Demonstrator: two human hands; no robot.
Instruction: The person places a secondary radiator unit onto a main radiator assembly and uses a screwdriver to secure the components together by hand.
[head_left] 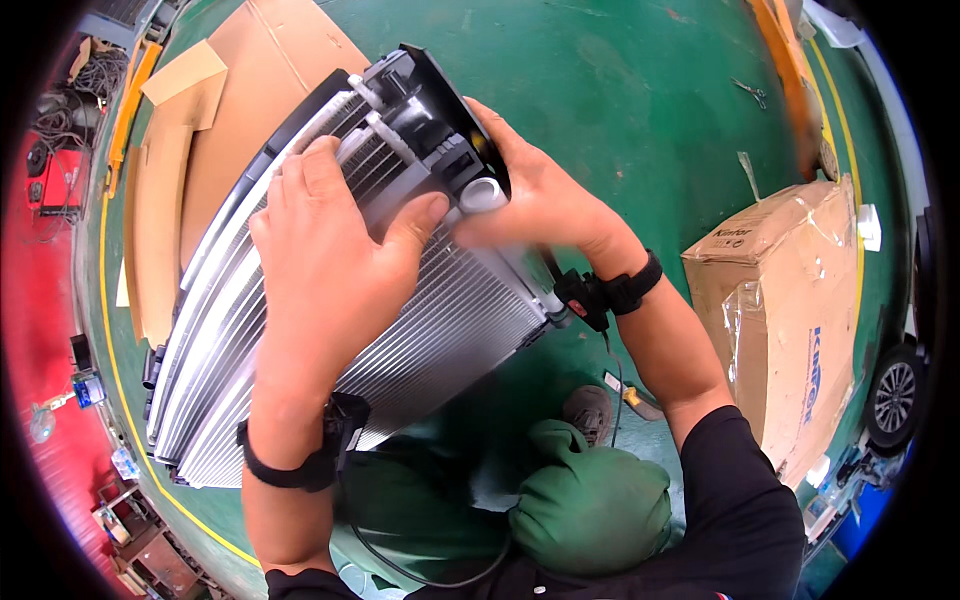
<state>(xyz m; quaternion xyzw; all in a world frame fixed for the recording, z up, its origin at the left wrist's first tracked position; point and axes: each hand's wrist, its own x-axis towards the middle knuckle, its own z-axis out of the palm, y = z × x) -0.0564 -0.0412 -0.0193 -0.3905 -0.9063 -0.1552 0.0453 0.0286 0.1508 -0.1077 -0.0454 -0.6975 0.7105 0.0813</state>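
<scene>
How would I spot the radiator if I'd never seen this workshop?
Start with the green floor, then find the person's left hand and right hand near the picture's middle. Both are at the radiator, a long silvery slab slanting down to the left. Its rows of fine metal fins set it apart from the plain brown cardboard beyond it.

The left hand (335,240) spread across the radiator (465,310), thumb extended; the right hand (545,195) curled around its far end.
</scene>
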